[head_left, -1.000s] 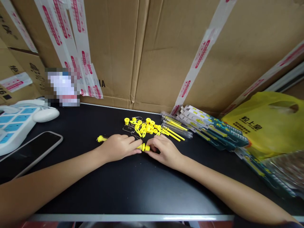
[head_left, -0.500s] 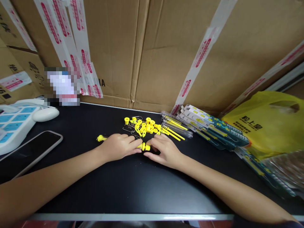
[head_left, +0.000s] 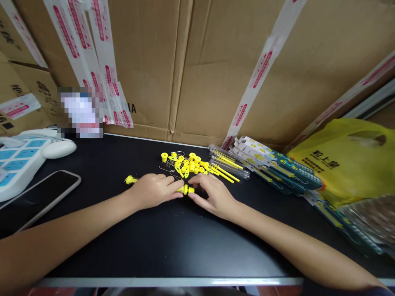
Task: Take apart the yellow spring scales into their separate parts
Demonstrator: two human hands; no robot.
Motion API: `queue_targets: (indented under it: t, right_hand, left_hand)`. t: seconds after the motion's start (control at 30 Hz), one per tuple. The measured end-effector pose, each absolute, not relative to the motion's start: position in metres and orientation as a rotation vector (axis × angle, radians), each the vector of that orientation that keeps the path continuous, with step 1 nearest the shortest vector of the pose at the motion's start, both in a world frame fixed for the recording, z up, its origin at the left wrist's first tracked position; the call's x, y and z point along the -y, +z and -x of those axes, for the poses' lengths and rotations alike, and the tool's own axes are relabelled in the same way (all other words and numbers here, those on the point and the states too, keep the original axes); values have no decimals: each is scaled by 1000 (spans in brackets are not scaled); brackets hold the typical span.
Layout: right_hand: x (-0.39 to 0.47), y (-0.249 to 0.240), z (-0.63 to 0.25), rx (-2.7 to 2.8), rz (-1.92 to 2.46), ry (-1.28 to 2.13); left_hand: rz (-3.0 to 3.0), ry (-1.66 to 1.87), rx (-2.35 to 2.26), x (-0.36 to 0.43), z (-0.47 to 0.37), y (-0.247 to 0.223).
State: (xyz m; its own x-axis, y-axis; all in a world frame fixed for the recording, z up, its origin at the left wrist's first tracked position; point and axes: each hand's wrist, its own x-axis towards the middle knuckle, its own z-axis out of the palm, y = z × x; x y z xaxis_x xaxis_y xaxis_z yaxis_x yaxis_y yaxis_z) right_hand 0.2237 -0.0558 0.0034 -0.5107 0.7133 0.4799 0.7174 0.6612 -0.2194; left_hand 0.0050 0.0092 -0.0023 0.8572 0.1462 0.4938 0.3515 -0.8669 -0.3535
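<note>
My left hand point(head_left: 156, 191) is wrapped round a slim tube with yellow ends point(head_left: 131, 180); its middle is hidden under my fingers. The yellow fitting at its right end point(head_left: 186, 189) sticks out between my two hands. My right hand point(head_left: 214, 194) is beside that end, thumb and fingers apart, with nothing seen between them. Just beyond the hands lies a pile of small yellow caps and clips point(head_left: 191, 164) with thin wire hooks. Yellow rods point(head_left: 224, 174) and clear tubes point(head_left: 247, 173) lie right of the pile.
Stacked printed packages point(head_left: 271, 164) lie at the back right, beside a yellow plastic bag point(head_left: 348, 160). On the left are a phone point(head_left: 40, 201) and a white power strip with blue panels point(head_left: 23, 158). Taped cardboard point(head_left: 148, 70) stands behind the black table point(head_left: 173, 246).
The thumb and fingers of my right hand have spread wider around the tube's right end. My left hand keeps its hold in nearly the same place.
</note>
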Motion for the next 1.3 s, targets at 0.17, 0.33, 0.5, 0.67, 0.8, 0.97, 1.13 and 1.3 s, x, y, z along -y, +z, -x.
queue_targets:
  t: [0.17,0.33,0.5,0.67,0.8,0.97,1.13,1.3]
  right_hand:
    - [54,3,-223,2396,1158,56]
    - [53,-1,-225,2330,1081,84]
    - [53,-5,-228,2333,997,155]
    - [57,-2,-225,2270,1123,394]
    - [57,-5,-222,2216,1109,384]
    - [54,-7,-224,2307,976,153]
    - [55,-3,-223,2330,1078,202]
    - [56,1,-221,2347,1229,260]
  left_hand:
    - [2585,-634,373,-10,-5,-3]
    - [2580,-638,396,-10,-5,-3]
    - [2599,-641,403,-10,-5,-3]
    - [2596,-626,418,-10,-5,-3]
    - [2600,-598,401,-10,-5,-4]
    - [2600,-639,406,-10,-5,-4]
    - [2602,-648,383,-9,-5,-4]
    - [2593,-659,369,-10,-6,-6]
